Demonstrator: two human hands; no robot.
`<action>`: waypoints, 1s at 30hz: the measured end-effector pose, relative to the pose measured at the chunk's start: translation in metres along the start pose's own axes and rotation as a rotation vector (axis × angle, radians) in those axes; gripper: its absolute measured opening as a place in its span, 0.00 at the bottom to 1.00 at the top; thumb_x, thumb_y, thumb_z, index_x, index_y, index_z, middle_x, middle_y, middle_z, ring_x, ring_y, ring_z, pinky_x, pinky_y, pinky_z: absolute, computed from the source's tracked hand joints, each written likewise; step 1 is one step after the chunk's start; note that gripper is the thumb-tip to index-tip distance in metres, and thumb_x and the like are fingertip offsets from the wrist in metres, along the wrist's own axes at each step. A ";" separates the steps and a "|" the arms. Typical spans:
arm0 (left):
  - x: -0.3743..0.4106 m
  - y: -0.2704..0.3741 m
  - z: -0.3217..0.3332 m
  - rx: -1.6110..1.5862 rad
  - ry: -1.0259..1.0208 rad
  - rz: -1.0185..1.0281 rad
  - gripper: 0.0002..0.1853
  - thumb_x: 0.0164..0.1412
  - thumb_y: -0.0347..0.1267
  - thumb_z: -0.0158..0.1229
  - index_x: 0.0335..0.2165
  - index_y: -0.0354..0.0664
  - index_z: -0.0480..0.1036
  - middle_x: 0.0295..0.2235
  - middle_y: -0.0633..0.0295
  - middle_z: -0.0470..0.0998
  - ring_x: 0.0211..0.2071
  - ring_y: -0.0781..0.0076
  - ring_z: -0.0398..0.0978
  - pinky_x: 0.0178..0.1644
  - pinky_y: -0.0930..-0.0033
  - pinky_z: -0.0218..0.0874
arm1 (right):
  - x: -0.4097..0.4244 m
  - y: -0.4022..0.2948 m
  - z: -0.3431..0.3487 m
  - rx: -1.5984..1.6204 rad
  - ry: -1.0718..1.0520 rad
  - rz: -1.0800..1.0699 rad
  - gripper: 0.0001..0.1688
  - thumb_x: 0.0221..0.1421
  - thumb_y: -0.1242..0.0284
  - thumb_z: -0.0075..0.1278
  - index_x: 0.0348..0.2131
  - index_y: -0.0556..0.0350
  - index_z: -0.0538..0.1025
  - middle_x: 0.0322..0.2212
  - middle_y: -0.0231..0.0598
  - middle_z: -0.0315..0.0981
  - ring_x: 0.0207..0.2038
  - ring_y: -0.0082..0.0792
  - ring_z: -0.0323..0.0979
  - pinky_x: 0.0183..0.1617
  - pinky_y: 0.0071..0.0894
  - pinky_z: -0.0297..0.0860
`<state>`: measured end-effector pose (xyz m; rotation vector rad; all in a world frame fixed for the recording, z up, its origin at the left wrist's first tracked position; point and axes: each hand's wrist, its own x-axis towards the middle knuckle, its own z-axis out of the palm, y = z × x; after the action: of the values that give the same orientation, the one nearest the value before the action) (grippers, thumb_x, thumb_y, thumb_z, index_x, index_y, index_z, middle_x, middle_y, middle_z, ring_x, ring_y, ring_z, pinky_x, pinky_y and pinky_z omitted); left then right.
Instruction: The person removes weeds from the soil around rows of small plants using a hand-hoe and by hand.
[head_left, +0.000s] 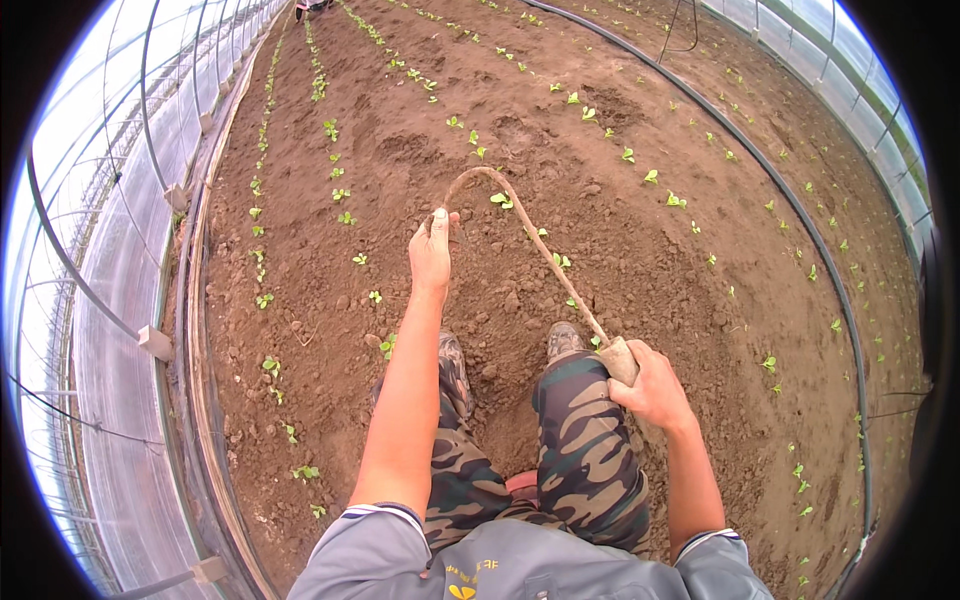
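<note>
My right hand (651, 382) grips the thick, pale, dirt-coated handle (620, 361) of a curved metal rod (540, 240), beside my right knee. From the handle the rod runs up and left, bends over in a hook and comes down at my left hand (433, 251). That hand is at the rod's far end, thumb up and fingers partly hidden behind it; whether it grips the end or only touches it is unclear. Green seedlings (501, 200) stand in the brown soil under and beside the rod. Clods of loosened soil (495, 300) lie between my arms.
Rows of seedlings (340, 194) run along both sides. A dark hose (795, 199) curves across the soil at the right. Plastic greenhouse walls (124, 360) with metal hoops and blocks (155, 343) stand at the edges. Part of a person (311, 6) shows at the far top left.
</note>
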<state>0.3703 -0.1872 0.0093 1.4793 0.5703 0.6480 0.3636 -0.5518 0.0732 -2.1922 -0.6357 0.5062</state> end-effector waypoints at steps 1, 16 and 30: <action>0.000 0.000 0.003 -0.016 0.046 0.014 0.20 0.67 0.44 0.48 0.42 0.39 0.75 0.37 0.62 0.78 0.33 0.76 0.72 0.37 0.72 0.65 | -0.003 -0.007 -0.001 -0.022 -0.005 0.013 0.28 0.37 0.65 0.56 0.39 0.63 0.72 0.32 0.55 0.73 0.37 0.53 0.72 0.42 0.41 0.68; 0.000 0.009 -0.018 -0.231 0.356 0.091 0.05 0.60 0.27 0.56 0.35 0.39 0.76 0.27 0.68 0.78 0.28 0.81 0.71 0.33 0.75 0.61 | -0.031 -0.047 0.040 0.101 -0.081 -0.116 0.35 0.38 0.64 0.61 0.44 0.67 0.68 0.37 0.57 0.72 0.41 0.53 0.72 0.46 0.42 0.67; 0.004 -0.005 -0.036 -0.080 0.398 0.209 0.11 0.54 0.18 0.57 0.38 0.34 0.74 0.30 0.64 0.79 0.31 0.78 0.75 0.40 0.74 0.65 | -0.023 -0.038 0.047 0.346 -0.185 -0.073 0.33 0.39 0.61 0.60 0.40 0.68 0.71 0.32 0.47 0.71 0.34 0.38 0.69 0.41 0.36 0.67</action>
<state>0.3480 -0.1590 0.0035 1.3514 0.6886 1.1311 0.3099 -0.5168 0.0770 -1.8038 -0.6686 0.7289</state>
